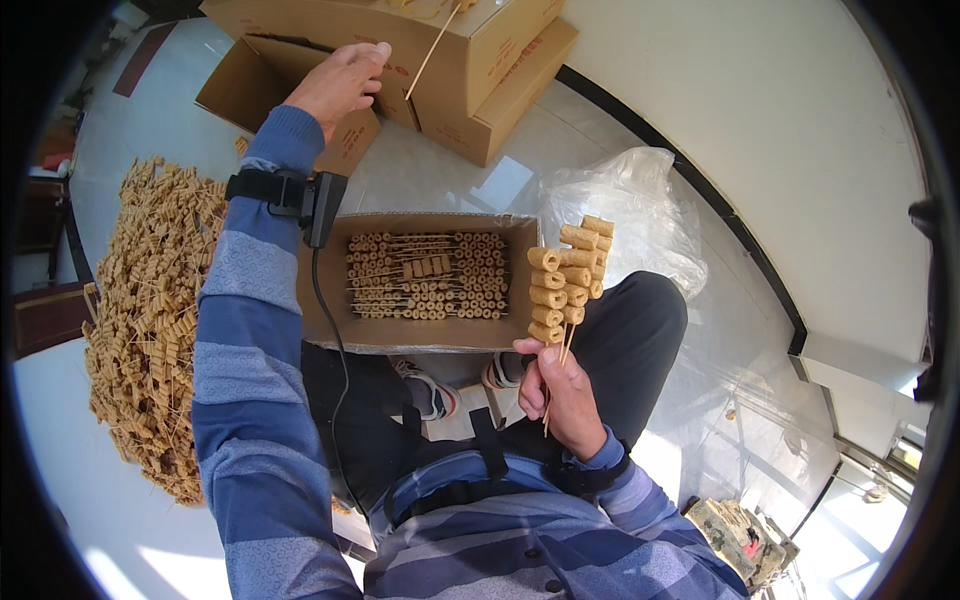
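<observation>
Two skewers (565,280) w/ tan rolls sit gripped in right hand (562,395) over lap, left hand (340,80) loosely open, reaching twd far cartons (480,60); near box (420,335) looks approx. full, big heap (150,320) left unboxed on floor.

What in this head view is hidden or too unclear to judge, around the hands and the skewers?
- Left hand: only its back shows, so what the fingers grip on the closed carton is hidden.
- Loose skewer on that carton: its upper end is cut off by the top edge.
- Open box: lower layers are hidden under the top row.
- Right hand: skewer bundle count is unclear where the sticks overlap.
</observation>
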Demonstrator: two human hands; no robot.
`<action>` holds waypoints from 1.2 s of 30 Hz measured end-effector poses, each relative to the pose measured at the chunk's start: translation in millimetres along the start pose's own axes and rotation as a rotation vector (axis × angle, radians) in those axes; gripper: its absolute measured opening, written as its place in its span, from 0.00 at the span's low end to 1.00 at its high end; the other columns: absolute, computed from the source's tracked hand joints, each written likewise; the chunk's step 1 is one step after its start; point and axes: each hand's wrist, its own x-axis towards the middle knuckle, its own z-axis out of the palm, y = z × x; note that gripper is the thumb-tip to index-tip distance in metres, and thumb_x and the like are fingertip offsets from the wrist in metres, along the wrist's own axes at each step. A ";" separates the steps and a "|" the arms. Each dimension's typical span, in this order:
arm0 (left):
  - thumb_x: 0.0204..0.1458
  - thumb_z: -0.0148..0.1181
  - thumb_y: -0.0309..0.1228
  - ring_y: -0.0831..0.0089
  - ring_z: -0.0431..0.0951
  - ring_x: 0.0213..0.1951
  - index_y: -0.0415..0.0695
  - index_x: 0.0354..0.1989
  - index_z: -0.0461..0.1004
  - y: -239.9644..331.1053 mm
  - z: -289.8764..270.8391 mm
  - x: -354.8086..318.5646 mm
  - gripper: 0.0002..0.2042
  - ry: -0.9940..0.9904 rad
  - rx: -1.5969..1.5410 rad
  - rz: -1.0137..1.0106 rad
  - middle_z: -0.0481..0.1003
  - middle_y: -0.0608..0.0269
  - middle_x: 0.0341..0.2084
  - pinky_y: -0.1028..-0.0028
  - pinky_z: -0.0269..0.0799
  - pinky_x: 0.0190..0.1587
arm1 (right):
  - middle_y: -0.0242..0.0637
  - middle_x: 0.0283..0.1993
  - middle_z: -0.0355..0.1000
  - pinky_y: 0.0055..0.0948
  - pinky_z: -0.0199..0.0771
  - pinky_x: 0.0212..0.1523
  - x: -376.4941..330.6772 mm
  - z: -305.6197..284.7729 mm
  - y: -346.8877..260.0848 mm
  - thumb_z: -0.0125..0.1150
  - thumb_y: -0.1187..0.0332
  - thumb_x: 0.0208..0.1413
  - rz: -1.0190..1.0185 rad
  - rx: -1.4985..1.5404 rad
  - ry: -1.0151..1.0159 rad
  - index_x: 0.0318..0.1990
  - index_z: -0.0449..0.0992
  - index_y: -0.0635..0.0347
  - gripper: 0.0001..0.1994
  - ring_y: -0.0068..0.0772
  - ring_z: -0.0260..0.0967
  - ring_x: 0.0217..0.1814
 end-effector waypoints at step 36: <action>0.54 0.66 0.37 0.69 0.81 0.32 0.45 0.47 0.77 -534.6 99.0 -650.7 0.15 0.838 -0.701 -1.137 0.79 0.64 0.33 0.68 0.79 0.34 | 0.24 0.21 0.49 0.18 0.48 0.21 -22.3 76.8 49.1 0.44 0.56 0.73 -0.185 -0.291 -0.006 0.59 0.68 0.60 0.19 0.15 0.45 0.20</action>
